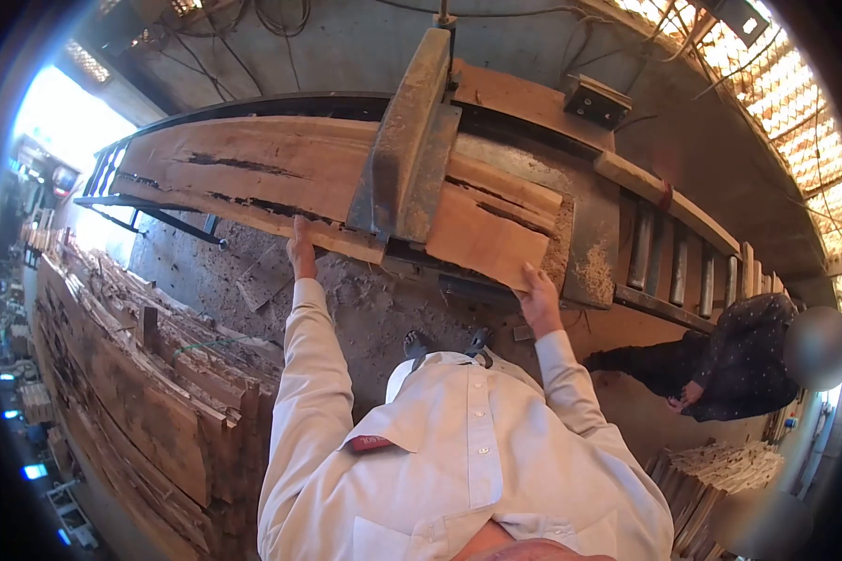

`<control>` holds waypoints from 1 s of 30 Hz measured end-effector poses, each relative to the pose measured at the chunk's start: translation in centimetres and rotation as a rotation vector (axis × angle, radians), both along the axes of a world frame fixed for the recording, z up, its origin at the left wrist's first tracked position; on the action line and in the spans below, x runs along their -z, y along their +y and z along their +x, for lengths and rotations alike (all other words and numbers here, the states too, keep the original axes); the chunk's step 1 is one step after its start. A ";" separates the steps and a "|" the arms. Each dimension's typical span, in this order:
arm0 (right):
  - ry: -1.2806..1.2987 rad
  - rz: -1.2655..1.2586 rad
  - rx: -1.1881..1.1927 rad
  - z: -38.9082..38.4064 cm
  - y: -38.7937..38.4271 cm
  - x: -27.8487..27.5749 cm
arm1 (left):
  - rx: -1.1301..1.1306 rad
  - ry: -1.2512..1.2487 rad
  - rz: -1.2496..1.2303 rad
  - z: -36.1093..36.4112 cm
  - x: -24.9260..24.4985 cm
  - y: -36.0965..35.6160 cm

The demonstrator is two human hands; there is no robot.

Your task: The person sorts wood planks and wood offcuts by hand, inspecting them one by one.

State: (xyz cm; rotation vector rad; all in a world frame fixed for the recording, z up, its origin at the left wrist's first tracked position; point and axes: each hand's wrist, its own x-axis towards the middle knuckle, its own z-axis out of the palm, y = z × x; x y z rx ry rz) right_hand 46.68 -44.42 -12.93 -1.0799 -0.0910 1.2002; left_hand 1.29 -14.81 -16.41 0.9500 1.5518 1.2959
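A long, wide wooden plank (253,164) with dark cracks lies across the machine bed and passes beneath the metal and wood crosspiece (407,140) of the machine. Its right end (486,229) comes out on the other side. At the plank's near edge, left of the crosspiece, is my left hand (301,251), fingers pointing up along the wood. My right hand (539,297) holds the near corner of the plank's right end, the thumb and fingers at the edge. Sawdust (594,271) covers the metal bed beside that end.
A roller conveyor (678,262) runs off to the right. Another person (739,365) in dark clothes is beside it. Stacked rough boards (150,383) fill the left side, and more cut wood (711,477) lies at lower right. Debris covers the floor (346,309).
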 end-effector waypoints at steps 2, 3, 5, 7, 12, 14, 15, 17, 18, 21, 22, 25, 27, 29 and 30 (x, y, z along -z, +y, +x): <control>-0.032 -0.046 -0.008 2.3 -3.7 -1.5 | -0.004 0.006 -0.032 0.0 0.5 0.3; -0.050 -0.060 0.009 3.2 -5.6 -2.1 | -0.018 0.032 0.022 0.0 1.0 0.4; -0.084 -0.098 0.065 4.4 -9.7 -3.2 | -0.024 -0.066 -0.083 -0.7 2.4 1.3; -0.113 -0.113 0.135 4.9 -13.4 -4.3 | 0.005 -0.144 -0.076 -1.3 3.6 1.9; -0.125 -0.072 0.360 5.7 -21.0 -6.2 | 0.168 -0.379 -0.121 0.2 0.4 0.6; -0.060 -0.010 0.469 5.2 -23.4 -7.4 | 0.190 -0.359 -0.136 -0.2 0.5 0.8; -0.007 0.045 0.506 4.9 -24.9 -7.0 | 0.188 -0.364 -0.179 -0.2 0.3 0.6; 0.085 0.161 0.551 4.3 -27.3 -5.5 | 0.212 -0.312 -0.171 0.3 -0.7 -0.3; 0.145 0.193 0.607 3.8 -28.2 -4.9 | 0.195 -0.307 -0.147 1.0 -1.0 -0.4; 0.345 0.404 0.677 2.1 -29.3 -2.8 | 0.142 -0.273 -0.076 2.5 -1.9 -1.6; 0.442 0.555 0.653 2.0 -29.1 -1.9 | 0.149 -0.236 -0.044 2.3 -1.7 -1.4; 0.316 0.584 0.599 2.1 -27.2 -0.5 | 0.139 -0.218 -0.129 1.3 -1.9 -2.2; 1.098 1.171 0.438 3.2 -24.6 -1.6 | 0.064 -0.289 -0.241 2.0 -4.4 -4.1; 0.601 1.048 0.131 4.8 -20.0 -5.3 | 0.111 -0.043 -0.316 0.0 -2.4 -6.0; 0.637 1.072 0.030 5.8 -18.8 -5.0 | 0.134 0.078 -0.350 -0.8 -1.7 -6.7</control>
